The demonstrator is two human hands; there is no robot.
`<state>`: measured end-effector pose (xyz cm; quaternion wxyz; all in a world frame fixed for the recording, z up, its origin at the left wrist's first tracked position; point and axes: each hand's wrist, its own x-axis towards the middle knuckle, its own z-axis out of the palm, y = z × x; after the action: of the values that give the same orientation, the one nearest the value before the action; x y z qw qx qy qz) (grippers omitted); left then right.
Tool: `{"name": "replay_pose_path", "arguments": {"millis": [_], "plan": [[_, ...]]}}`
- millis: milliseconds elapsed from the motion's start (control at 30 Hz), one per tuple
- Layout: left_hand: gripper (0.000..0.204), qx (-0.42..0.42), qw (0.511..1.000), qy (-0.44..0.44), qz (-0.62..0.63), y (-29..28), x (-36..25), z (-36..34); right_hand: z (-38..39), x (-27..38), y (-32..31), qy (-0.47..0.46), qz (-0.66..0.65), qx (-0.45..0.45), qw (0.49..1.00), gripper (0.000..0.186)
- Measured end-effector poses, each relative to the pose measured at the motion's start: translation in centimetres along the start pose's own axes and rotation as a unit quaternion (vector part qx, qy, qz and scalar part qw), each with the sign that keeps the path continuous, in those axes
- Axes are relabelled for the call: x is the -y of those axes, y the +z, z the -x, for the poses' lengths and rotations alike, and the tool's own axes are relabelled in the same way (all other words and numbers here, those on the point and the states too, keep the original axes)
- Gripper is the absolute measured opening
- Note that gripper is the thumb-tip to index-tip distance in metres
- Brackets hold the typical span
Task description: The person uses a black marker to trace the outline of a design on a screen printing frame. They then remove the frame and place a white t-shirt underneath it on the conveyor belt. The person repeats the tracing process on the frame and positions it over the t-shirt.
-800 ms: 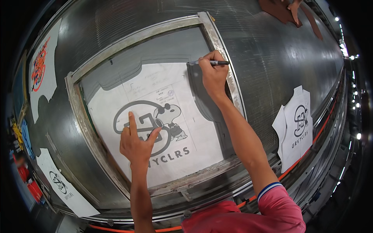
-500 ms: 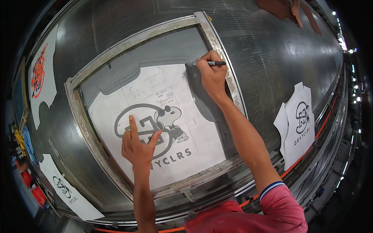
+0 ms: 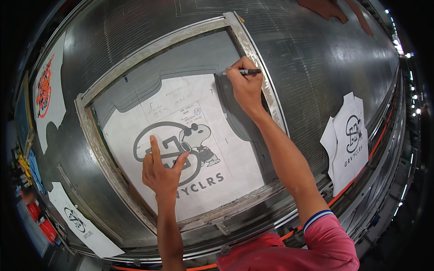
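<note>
The right grip [image 3: 246, 86] pinches a grey-and-black marker [image 3: 250, 72], its tip at the white printed sheet's [image 3: 219, 147] upper corner, just left of that grip. The left grip [image 3: 162, 170], thumb and forefinger spread, lies over the sheet's dark emblem [image 3: 139, 140]. A worn frame [image 3: 245, 40] runs just right of the right grip.

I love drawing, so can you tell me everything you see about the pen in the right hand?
The pen is slim and mostly dark, with paler grey toward its front, and looks like plastic. The right hand grips it, its fingers hiding part of the middle. It lies nearly level in the picture: the black back end shows in front of the worn frame, and the front points left, by the white sheet's upper right corner. The tip is too small to make out.
</note>
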<state>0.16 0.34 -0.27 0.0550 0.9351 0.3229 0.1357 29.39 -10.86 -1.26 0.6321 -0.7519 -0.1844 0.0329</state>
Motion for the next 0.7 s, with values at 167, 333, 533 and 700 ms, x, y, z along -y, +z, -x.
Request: {"name": "replay_pose_path", "arguments": {"millis": [167,333,533,700], "plan": [[0.108,0.008,1.000,-0.022,0.020,-0.16,-0.22,0.11,-0.04,0.14,-0.04,0.004,-0.004,0.001,1.000,0.018],[0.107,0.021,0.999,-0.034,0.011,-0.29,-0.32,0.16,-0.08,-0.17,-0.13,-0.004,-0.009,0.008,1.000,0.018],[0.106,0.031,0.998,-0.043,0.015,-0.42,-0.58,0.12,-0.06,-0.32,-0.32,0.006,-0.015,0.020,1.000,0.017],[0.108,0.002,1.000,-0.001,-0.005,0.05,-0.04,0.10,0.06,0.03,-0.41,0.004,-0.013,0.026,1.000,0.018]]}}
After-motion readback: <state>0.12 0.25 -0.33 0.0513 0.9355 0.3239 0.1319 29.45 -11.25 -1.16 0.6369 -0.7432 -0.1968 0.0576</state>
